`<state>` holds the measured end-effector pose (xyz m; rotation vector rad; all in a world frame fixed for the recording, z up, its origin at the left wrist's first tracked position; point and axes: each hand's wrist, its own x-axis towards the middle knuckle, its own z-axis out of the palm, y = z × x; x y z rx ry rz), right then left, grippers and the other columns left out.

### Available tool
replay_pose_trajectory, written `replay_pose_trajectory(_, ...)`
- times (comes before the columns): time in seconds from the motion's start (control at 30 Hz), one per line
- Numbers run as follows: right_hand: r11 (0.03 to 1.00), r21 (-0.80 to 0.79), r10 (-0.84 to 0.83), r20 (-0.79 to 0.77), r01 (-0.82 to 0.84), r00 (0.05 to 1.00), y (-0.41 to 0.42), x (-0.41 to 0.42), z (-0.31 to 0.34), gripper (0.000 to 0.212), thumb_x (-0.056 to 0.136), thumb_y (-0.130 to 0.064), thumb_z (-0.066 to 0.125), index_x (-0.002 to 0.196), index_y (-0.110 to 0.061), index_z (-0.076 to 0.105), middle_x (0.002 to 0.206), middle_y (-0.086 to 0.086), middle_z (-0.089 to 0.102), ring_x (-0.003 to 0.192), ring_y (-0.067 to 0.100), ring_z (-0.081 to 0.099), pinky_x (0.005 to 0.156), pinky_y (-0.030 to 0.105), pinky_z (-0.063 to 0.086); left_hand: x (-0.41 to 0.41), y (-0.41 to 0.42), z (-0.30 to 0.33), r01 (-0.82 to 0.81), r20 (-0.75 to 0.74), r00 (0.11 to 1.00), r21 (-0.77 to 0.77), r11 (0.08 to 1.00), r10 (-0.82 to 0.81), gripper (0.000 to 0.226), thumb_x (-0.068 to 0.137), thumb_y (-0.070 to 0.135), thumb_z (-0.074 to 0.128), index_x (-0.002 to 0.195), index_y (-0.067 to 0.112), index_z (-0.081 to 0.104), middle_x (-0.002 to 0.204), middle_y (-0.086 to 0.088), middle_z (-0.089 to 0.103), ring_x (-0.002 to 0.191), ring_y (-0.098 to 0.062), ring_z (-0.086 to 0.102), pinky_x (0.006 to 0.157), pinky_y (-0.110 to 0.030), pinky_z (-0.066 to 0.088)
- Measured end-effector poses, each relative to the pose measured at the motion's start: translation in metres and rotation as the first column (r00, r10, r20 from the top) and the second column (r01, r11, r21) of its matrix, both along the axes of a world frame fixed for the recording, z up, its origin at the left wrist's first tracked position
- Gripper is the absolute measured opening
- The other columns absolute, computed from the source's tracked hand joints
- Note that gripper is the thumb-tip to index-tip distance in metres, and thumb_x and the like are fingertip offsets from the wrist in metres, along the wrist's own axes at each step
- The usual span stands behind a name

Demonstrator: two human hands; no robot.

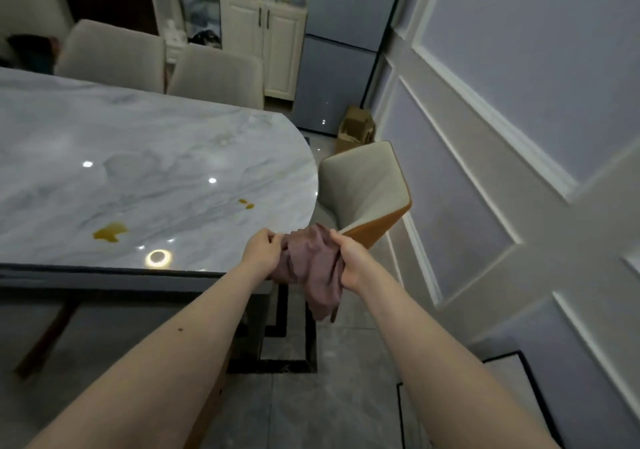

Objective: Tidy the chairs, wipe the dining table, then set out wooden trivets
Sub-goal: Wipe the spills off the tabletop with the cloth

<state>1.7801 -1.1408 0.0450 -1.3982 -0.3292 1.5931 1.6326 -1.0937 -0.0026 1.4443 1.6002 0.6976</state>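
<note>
A: Chairs first: what stands on the far left?

B: Two pale upholstered chairs pushed in along the far side of the dining table, side by side, their backs rising above the marble edge.

A: And the tabletop itself?

B: Glossy grey-white marble with a rounded right end. A yellowish spill lies near the front edge, and two smaller yellow drops sit further right, toward the curve. Ceiling lights reflect in the surface.

A: Where are the hands?

B: Both reach out just past the table's near right corner. The left hand hovers over that corner, fingers pinched shut on the left edge of a mauve cloth. The right hand is closed on the cloth's right side, thumb on top.

A: So the cloth lies between them?

B: Yes, bunched between the two fists, its loose tail hanging below the right hand over the tiled floor. It is off the table surface, well to the right of the big spill and nearer the small drops.

A: Anything further right?

B: A third chair, cream with an orange back, stands at the table's rounded end, turned at an angle, just beyond the cloth. Behind it a cardboard box rests against the panelled wall
</note>
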Motion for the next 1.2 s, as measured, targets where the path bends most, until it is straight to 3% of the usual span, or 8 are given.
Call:
replay_pose_trajectory(0.13,0.995,-0.030,0.093,-0.024,-0.093,0.995,0.052,-0.014,-0.015,0.037,0.097,-0.031,0.055,0.116,0.000,0.065,0.117,0.016,0.067,0.111,0.027,0.063,0.102,0.038,0.046,-0.017,0.036,-0.013,-0.120,0.037,0.992,-0.060,0.991,0.122,0.024,0.098,0.025,0.049,0.103,0.004,0.058,0.105,-0.014,0.060,0.093,-0.023,0.053,0.075,-0.029,0.037)
replay_pose_trajectory(0.33,0.986,-0.057,0.161,0.038,-0.159,0.986,0.127,-0.019,-0.041,0.030,0.097,-0.031,0.055,0.106,-0.005,0.067,0.108,0.012,0.070,0.092,0.022,0.067,0.072,0.030,0.054,-0.022,0.092,-0.033,-0.233,0.079,0.966,-0.152,0.961,0.247,0.017,0.097,0.016,0.049,0.103,0.003,0.058,0.108,-0.017,0.061,0.105,-0.033,0.057,0.089,-0.039,0.048)
replay_pose_trajectory(0.47,0.981,-0.031,0.195,0.227,-0.193,0.954,0.170,-0.014,-0.057,0.026,0.097,-0.034,0.053,0.094,-0.013,0.068,0.105,0.013,0.069,0.092,0.023,0.064,0.084,0.034,0.052,-0.016,0.122,-0.042,-0.273,0.125,0.949,-0.139,0.952,0.290,0.019,0.095,0.009,0.047,0.105,0.000,0.061,0.109,-0.021,0.062,0.102,-0.034,0.058,0.085,-0.040,0.049)
replay_pose_trajectory(0.63,0.941,0.148,0.213,0.437,-0.303,0.874,0.196,-0.018,-0.078,0.028,0.103,-0.028,0.037,0.114,-0.012,0.058,0.110,0.011,0.064,0.103,0.032,0.063,0.083,0.041,0.054,-0.029,0.137,-0.057,-0.296,0.038,0.953,-0.089,0.951,0.300,0.020,0.095,0.011,0.047,0.107,0.003,0.060,0.110,-0.017,0.063,0.103,-0.031,0.059,0.093,-0.039,0.048)
replay_pose_trajectory(0.73,0.887,0.151,0.234,0.670,-0.437,0.705,0.193,-0.029,-0.102,0.027,0.103,-0.033,0.036,0.116,-0.020,0.056,0.122,0.003,0.061,0.109,0.016,0.058,0.087,0.024,0.045,-0.041,0.134,-0.075,-0.337,-0.113,0.938,-0.067,0.939,0.328,0.021,0.095,0.014,0.047,0.109,0.004,0.060,0.111,-0.015,0.062,0.102,-0.030,0.057,0.086,-0.032,0.043)
replay_pose_trajectory(0.83,0.785,0.048,0.370,0.763,-0.617,0.530,0.181,-0.045,-0.131,0.044,0.103,-0.036,0.032,0.143,-0.020,0.041,0.143,0.003,0.046,0.132,0.022,0.042,0.107,0.030,0.034,-0.046,0.124,-0.096,-0.361,-0.232,0.911,-0.051,0.931,0.340,0.029,0.095,0.016,0.048,0.120,0.003,0.054,0.124,-0.016,0.056,0.115,-0.030,0.051,0.093,-0.035,0.040)
replay_pose_trajectory(1.03,0.620,-0.199,0.083,0.979,-0.759,-0.188,0.178,-0.048,-0.170,0.045,0.103,-0.034,0.029,0.148,-0.028,0.032,0.158,0.005,0.022,0.147,0.023,0.012,0.120,0.045,0.006,-0.057,0.118,-0.125,-0.305,-0.490,0.819,0.073,0.950,0.300,0.043,0.098,0.021,0.043,0.138,0.006,0.040,0.142,-0.013,0.043,0.130,-0.029,0.037,0.105,-0.038,0.030)
replay_pose_trajectory(1.2,0.520,-0.385,0.111,0.915,-0.762,-0.387,0.178,-0.070,-0.207,0.060,0.101,-0.048,0.025,0.154,-0.026,0.008,0.161,0.013,-0.001,0.147,0.036,-0.003,0.111,0.052,-0.019,-0.076,0.135,-0.146,-0.179,-0.631,0.756,0.052,0.983,0.171,0.050,0.102,0.029,0.030,0.149,0.012,0.024,0.157,-0.007,0.020,0.145,-0.022,0.013,0.116,-0.043,0.008)
